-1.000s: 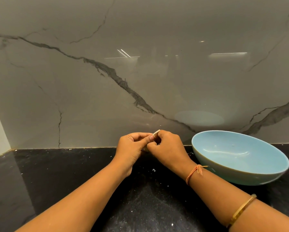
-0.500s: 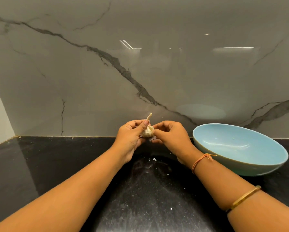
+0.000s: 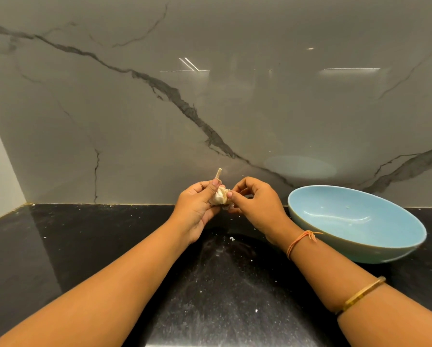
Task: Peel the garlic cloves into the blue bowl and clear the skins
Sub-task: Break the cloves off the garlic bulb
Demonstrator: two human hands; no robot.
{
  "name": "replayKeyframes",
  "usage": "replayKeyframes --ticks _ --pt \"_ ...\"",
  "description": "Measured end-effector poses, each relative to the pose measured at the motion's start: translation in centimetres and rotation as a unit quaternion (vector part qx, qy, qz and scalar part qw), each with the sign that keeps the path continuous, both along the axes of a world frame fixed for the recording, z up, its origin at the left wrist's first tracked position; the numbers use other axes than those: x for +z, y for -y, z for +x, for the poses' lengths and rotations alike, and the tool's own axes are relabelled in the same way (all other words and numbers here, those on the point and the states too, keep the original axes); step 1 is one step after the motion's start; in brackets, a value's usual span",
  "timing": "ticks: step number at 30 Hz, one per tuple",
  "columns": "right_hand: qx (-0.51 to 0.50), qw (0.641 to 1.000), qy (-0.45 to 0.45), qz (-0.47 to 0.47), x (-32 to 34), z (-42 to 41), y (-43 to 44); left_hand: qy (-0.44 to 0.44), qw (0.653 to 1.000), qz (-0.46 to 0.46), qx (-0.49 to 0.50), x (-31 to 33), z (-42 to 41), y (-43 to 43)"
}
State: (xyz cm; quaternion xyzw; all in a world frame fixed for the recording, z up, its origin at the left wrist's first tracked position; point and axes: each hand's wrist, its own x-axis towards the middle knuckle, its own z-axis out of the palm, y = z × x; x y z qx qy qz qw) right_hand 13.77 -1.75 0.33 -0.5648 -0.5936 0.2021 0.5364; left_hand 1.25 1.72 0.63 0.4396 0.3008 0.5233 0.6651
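Note:
A whole garlic bulb [image 3: 220,196] with papery skin and a dry stem pointing up is held above the black counter, near the wall. My left hand [image 3: 197,206] grips the bulb from the left, thumb against its top. My right hand [image 3: 252,204] pinches the bulb's skin from the right with thumb and fingertips. The blue bowl [image 3: 360,244] stands on the counter to the right of my right hand, and I see only tiny specks inside it.
The black stone counter [image 3: 84,246] carries small white skin flecks [image 3: 232,238] under and around my hands. A grey marble backsplash [image 3: 209,108] rises right behind the hands. A wall corner closes the far left.
Both hands have lifted the bulb up off the counter and opened apart a little, so the bulb and its stem now show between them. The bowl has not moved.

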Motion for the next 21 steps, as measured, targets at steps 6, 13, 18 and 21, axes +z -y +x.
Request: replayKeyframes --ticks 6,13,18,21 --pt "0.048 0.988 -0.147 -0.017 0.27 -0.14 0.44 0.05 0.997 -0.05 0.027 0.35 -0.25 -0.43" --pt "0.066 0.978 -0.19 -0.054 0.47 0.0 0.58 0.022 0.996 -0.075 0.05 0.85 -0.33 -0.23" --pt "0.083 0.981 -0.167 -0.057 0.36 0.21 0.55 -0.014 0.993 -0.096 0.071 0.86 -0.23 -0.24" --pt "0.092 0.982 -0.162 -0.041 0.44 0.05 0.62 -0.058 0.994 -0.071 0.062 0.75 -0.32 -0.3"
